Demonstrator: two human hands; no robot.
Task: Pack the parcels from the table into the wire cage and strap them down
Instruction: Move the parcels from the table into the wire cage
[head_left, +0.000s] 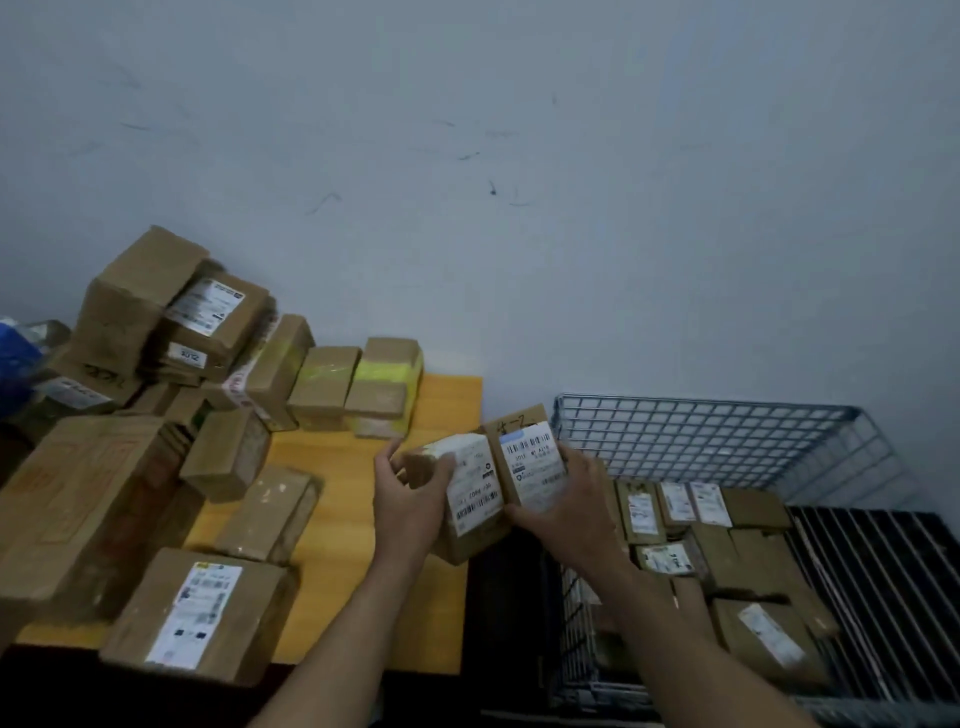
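Note:
I hold two small brown labelled parcels side by side above the table's right edge. My left hand (410, 499) grips the left parcel (470, 493), thumb on its top. My right hand (566, 512) grips the right parcel (527, 457) from its right side, fingers curled under it. The wire cage (701, 431) stands to the right on the floor, with several brown parcels (727, 551) lying flat inside. Many more cardboard parcels (208, 374) are piled on the yellow table (332, 571) to the left.
A large box (78, 509) and a labelled box (197, 618) sit at the table's front left. The grey wall stands close behind. A dark slatted surface (883, 587) lies right of the cage parcels. A blue object (15, 358) shows at far left.

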